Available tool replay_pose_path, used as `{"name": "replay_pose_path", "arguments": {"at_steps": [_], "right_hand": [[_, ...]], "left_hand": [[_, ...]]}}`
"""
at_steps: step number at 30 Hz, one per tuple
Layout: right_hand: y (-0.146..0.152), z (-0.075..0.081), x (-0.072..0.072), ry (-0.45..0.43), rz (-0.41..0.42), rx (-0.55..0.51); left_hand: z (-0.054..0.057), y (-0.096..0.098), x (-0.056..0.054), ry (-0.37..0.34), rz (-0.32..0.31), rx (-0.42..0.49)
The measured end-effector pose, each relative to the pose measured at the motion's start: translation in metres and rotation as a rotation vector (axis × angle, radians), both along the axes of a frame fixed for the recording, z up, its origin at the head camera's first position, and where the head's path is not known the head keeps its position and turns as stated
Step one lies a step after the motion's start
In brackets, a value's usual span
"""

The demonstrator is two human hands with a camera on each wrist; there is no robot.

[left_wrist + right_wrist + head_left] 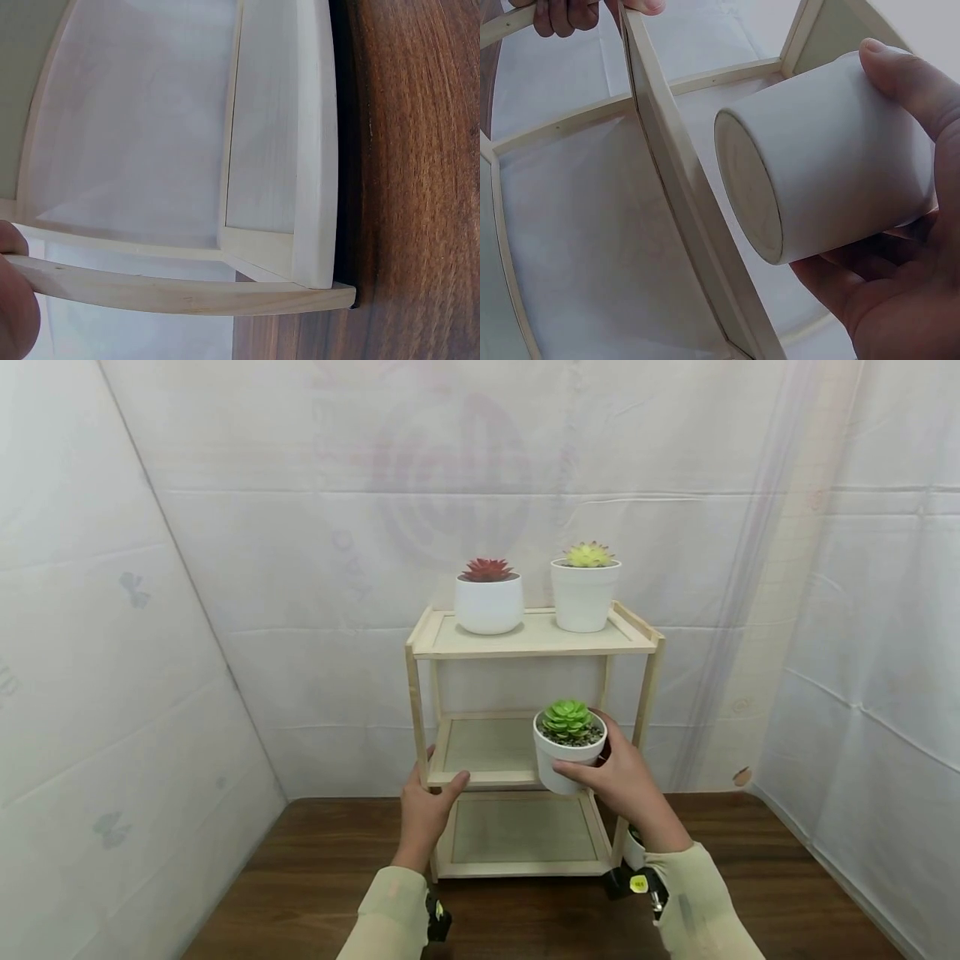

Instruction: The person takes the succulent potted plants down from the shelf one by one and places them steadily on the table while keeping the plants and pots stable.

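My right hand [628,783] holds a white pot with a green succulent [567,722], thumb on the near side and fingers around the far side. The pot is just in front of the middle shelf [487,778] of a pale wooden three-tier rack [651,693]. In the right wrist view the white pot [840,150] is tilted, its base apart from the shelf edge. My left hand [424,814] grips the rack's left front post at middle-shelf height, its thumb along the shelf's front edge. Only fingertips [13,315] show in the left wrist view.
On the top shelf stand a rounded white pot with a red succulent [489,606] and a taller white pot with a yellow-green one [585,597]. Another white pot [634,852] sits beside the rack, partly hidden by the right arm. The rack stands on a dark wooden table [300,877] before white sheeting.
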State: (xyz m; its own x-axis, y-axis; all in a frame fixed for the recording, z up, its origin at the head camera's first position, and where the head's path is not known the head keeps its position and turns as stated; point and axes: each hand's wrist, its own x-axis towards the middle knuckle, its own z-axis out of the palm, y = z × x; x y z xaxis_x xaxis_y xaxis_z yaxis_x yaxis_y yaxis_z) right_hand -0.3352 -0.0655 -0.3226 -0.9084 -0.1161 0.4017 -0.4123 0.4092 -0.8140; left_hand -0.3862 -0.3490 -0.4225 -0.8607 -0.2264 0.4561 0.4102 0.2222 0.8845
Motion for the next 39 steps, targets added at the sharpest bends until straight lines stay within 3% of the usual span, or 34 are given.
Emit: {"name": "replay_pose_path", "arguments": {"at_steps": [39], "right_hand": [[0.03,-0.017,0.027,0.077,0.111,-0.056]], "left_hand": [[-0.002,0.0,0.0,-0.002,0.021,-0.025]]}}
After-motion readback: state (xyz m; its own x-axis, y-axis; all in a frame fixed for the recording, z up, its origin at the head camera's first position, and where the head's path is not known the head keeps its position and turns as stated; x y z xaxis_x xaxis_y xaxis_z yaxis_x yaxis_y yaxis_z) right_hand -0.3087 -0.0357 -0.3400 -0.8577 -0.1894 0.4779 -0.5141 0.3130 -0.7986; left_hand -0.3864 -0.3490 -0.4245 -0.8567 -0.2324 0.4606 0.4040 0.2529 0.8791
